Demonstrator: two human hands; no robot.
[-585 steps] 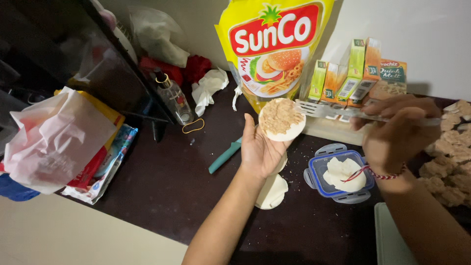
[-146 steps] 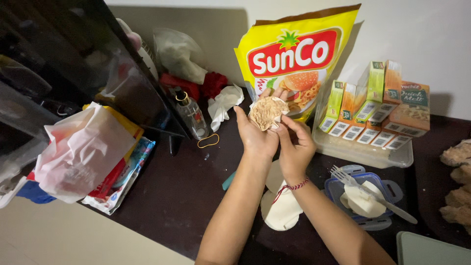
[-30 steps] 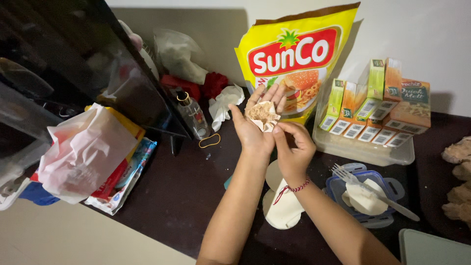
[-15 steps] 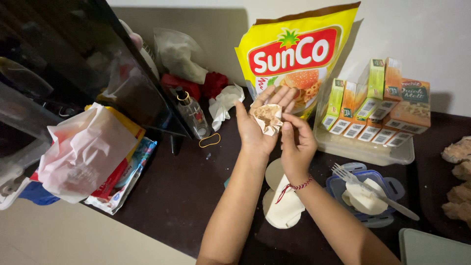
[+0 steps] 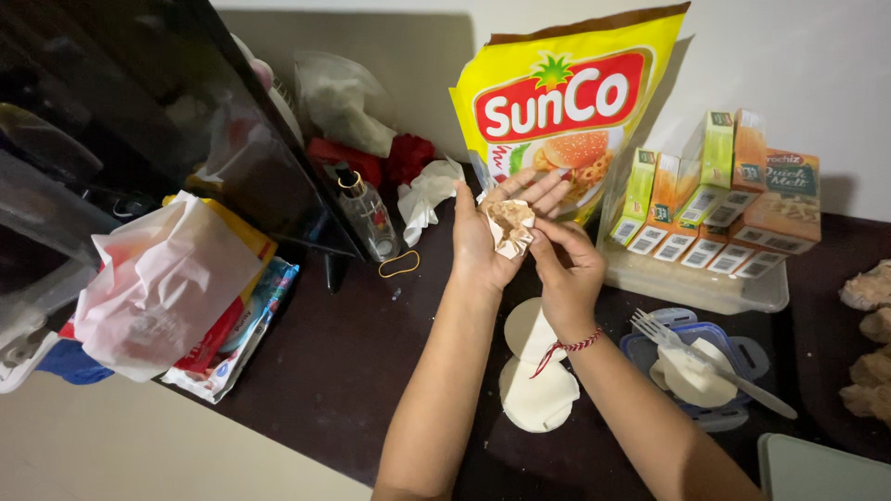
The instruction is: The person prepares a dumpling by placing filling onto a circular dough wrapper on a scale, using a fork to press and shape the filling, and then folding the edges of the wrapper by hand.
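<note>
My left hand [image 5: 483, 243] is held palm up over the dark counter, cupping a small dumpling [image 5: 508, 225]: a pale wrapper folded around brown minced filling. My right hand [image 5: 563, 269], with a red-and-white string bracelet at the wrist, pinches the wrapper's right edge with its fingertips. Under my wrists, two round white wrappers [image 5: 536, 380] lie flat on the counter. To the right, a metal fork [image 5: 710, 364] rests across a small blue-rimmed plastic tub [image 5: 752, 357] holding a white lump.
A big yellow pouch [image 5: 566, 97] leans on the wall, beside several green-and-orange cartons [image 5: 719, 195] in a clear tray. Left are a small glass bottle [image 5: 367, 213], a rubber band [image 5: 396, 264] and plastic bags [image 5: 158, 278]. Brown lumps [image 5: 868, 334] lie far right.
The flat wrapper spread with filling has been gathered into a pleated pouch in my left palm. The fork has gone from my right hand onto the tub. In the last second the folds tightened.
</note>
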